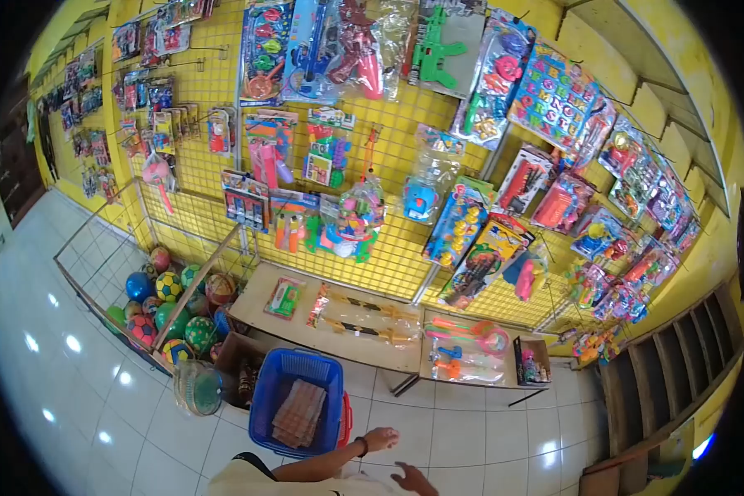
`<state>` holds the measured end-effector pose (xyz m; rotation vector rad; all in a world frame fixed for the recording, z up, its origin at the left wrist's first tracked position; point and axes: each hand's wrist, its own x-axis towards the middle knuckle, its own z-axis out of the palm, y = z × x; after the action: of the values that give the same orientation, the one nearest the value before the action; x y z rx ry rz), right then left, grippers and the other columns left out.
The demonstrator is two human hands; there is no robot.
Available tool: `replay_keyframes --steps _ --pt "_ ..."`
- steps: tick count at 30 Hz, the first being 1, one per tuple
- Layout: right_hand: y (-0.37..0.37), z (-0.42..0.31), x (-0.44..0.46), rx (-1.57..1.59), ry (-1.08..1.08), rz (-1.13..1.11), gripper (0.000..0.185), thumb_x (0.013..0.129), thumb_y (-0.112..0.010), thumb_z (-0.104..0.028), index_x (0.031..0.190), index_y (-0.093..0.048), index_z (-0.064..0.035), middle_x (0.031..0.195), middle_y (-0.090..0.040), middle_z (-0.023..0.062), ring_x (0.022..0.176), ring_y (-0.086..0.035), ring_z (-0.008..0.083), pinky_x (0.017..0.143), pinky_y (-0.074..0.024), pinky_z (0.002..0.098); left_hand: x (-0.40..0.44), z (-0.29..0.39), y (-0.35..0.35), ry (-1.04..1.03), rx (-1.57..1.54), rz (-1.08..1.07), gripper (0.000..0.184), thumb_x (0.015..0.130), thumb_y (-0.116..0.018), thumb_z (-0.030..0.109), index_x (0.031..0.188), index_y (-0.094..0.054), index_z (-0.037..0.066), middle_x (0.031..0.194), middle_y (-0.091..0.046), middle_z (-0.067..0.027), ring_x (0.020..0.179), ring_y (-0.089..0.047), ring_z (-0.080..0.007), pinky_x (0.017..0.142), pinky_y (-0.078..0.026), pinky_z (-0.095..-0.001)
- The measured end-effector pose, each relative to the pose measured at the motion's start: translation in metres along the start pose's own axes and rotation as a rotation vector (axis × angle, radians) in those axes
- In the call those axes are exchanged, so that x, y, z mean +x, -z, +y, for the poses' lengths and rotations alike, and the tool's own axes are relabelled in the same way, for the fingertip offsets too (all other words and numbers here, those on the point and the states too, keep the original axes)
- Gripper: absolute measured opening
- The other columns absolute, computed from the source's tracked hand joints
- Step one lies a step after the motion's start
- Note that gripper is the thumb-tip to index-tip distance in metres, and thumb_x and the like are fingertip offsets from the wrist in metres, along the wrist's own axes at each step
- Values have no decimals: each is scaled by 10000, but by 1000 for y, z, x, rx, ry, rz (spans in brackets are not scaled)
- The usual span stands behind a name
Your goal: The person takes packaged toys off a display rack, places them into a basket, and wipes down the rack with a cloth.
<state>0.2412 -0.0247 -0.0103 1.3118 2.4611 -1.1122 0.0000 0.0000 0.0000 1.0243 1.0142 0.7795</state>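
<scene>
The blue plastic basket (306, 364), before the table (293, 330) near the left hand (380, 439), seems light, stiff, slightly slick, best held by opposite rims; the right hand (414, 479) has parted fingers, the left's I cannot tell.

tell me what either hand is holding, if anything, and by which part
Nothing that shows: the left hand and the right hand both look empty, above the tiled floor.

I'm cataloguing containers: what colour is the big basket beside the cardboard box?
The basket is blue, as the head view shows.
</scene>
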Motion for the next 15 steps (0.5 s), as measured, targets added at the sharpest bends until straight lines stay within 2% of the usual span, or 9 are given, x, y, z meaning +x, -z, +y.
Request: replay_keyframes --steps 1,2,3,5,7,8,10,12,15 --pt "27 -31 -7 63 -66 -42 558 816 -614 -400 1266 -497 -92 1187 -550 236 1189 -445 382 1006 -348 429 -6 0 -1 -4 -100 113 309 882 -554 288 1061 -601 41 849 -649 -64 761 -636 -144 712 -509 -287" --pt "36 -27 0 34 39 41 538 818 -618 -370 1255 -500 -79 1182 -558 211 1124 -488 385 966 -385 428 -14 -2 -2 -7 -198 229 277 880 -546 255 1049 -607 44 846 -649 -59 751 -633 -138 696 -509 -286" --pt "74 -52 85 -29 130 172 508 832 -610 -345 1250 -501 -80 1189 -560 188 1108 -502 367 954 -398 415 18 16 75 -59 -138 250 277 880 -546 255 1049 -607 44 846 -649 -59 751 -633 -138 696 -509 -286" --pt "122 -98 92 79 247 209 505 830 -619 -295 1256 -493 -54 1197 -549 205 1120 -507 351 974 -393 407 2 -17 94 -173 -185 408 276 881 -550 256 1036 -607 35 840 -647 -51 749 -630 -132 681 -508 -278" --pt "174 -130 122 68 361 236 491 841 -608 -273 1275 -477 -85 1239 -515 194 1132 -498 340 980 -389 392 -26 -26 114 -32 -128 471 271 897 -536 245 1050 -606 32 857 -651 -64 765 -634 -145 686 -511 -281" --pt "211 -166 131 77 327 255 485 845 -602 -264 1281 -473 -94 1243 -510 189 1150 -488 336 981 -386 381 -28 -63 135 -340 127 521 273 906 -524 240 1063 -605 31 879 -656 -78 777 -637 -158 686 -512 -288" --pt "278 -215 161 134 500 316 457 858 -591 -208 1280 -474 -80 1227 -527 179 1124 -516 309 954 -408 365 -43 -70 154 -643 400 553 276 916 -511 235 1077 -604 31 902 -661 -91 790 -640 -171 686 -513 -295" --pt "342 -276 177 116 656 462 405 858 -598 -185 1226 -513 -41 1159 -575 168 1100 -541 294 933 -423 352 -78 -36 139 1 -489 784 264 934 -473 207 1075 -601 25 949 -663 -120 790 -637 -189 684 -511 -305" --pt "426 -363 200 69 838 552 379 852 -601 -113 1218 -513 -67 1176 -566 131 1069 -557 246 868 -458 318 -102 -2 122 72 -537 947 276 941 -459 221 1059 -598 14 969 -662 -139 812 -639 -198 695 -515 -301"
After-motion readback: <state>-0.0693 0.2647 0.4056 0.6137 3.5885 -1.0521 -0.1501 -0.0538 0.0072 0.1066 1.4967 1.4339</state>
